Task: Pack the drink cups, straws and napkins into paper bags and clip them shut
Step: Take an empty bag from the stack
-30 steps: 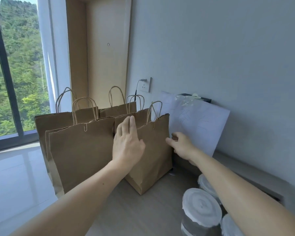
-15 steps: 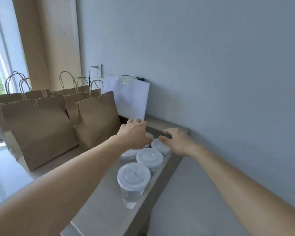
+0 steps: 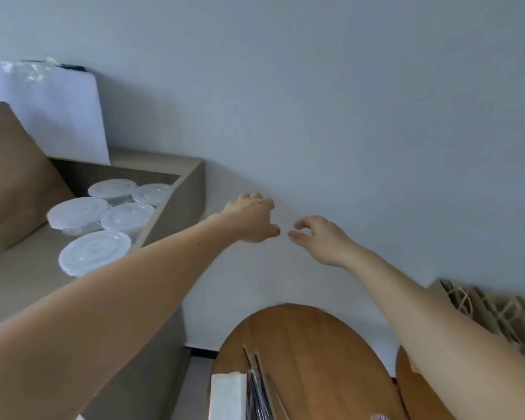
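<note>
Several clear lidded drink cups [image 3: 94,256] stand grouped on the grey counter [image 3: 19,280] at the left, beside a standing brown paper bag [image 3: 12,177]. My left hand [image 3: 252,219] and my right hand [image 3: 319,237] hover close together in front of the bare wall, to the right of the counter, fingers loosely curled and holding nothing. On a round wooden table [image 3: 315,359] below lie a white stack of napkins [image 3: 228,395] and a bundle of thin straws [image 3: 258,389].
A white sheet [image 3: 58,116] leans against the wall behind the cups. A pile of flat brown bags with twine handles [image 3: 491,310] sits at the right edge. Part of a second wooden tabletop [image 3: 412,389] shows under my right forearm.
My view swung right, from the row of bags past the cups to the wall and wooden table. Both hands left the bag, passed over the cups and now hover off the counter's right end.
</note>
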`<action>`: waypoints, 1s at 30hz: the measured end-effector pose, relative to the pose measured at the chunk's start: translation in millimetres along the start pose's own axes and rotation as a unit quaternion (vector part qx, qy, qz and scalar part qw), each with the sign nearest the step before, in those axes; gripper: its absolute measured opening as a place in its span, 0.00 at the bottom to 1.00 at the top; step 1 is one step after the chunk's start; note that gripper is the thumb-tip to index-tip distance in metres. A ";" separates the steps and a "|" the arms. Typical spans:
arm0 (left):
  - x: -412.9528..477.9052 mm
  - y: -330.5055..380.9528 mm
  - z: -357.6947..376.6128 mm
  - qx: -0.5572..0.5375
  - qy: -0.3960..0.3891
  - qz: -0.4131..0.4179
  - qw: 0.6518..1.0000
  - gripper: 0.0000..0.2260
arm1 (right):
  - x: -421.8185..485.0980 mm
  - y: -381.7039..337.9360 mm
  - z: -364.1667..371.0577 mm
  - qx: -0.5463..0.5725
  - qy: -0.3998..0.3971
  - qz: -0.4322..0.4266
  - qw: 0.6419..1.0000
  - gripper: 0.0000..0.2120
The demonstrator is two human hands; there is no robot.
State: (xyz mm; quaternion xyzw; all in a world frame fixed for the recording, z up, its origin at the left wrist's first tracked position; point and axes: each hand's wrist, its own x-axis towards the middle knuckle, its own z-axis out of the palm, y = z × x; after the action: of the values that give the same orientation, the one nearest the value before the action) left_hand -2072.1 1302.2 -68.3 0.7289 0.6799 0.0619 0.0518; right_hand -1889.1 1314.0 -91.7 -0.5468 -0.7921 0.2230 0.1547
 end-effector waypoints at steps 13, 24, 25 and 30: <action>22.0 219.0 124.5 -0.031 -0.134 0.183 0.973 0.28 | -160.3 224.6 -29.2 0.028 0.054 0.235 0.970 0.24; 60.7 455.2 240.6 -0.025 -0.208 0.245 0.947 0.25 | -268.5 480.6 -75.3 -0.006 0.095 0.404 0.910 0.20; 63.7 473.1 249.2 -0.027 -0.211 0.248 0.945 0.24 | -276.4 501.5 -79.1 -0.013 0.093 0.419 0.903 0.20; 75.9 540.8 287.3 -0.028 -0.226 0.251 0.941 0.22 | -305.2 582.6 -90.0 -0.071 0.102 0.464 0.877 0.16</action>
State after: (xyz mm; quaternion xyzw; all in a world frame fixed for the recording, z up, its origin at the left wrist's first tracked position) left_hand -1488.3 1342.4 -264.0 0.8691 0.4430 -0.0744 0.2068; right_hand -1272.6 1221.5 -319.7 -0.8807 -0.4414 0.1550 0.0740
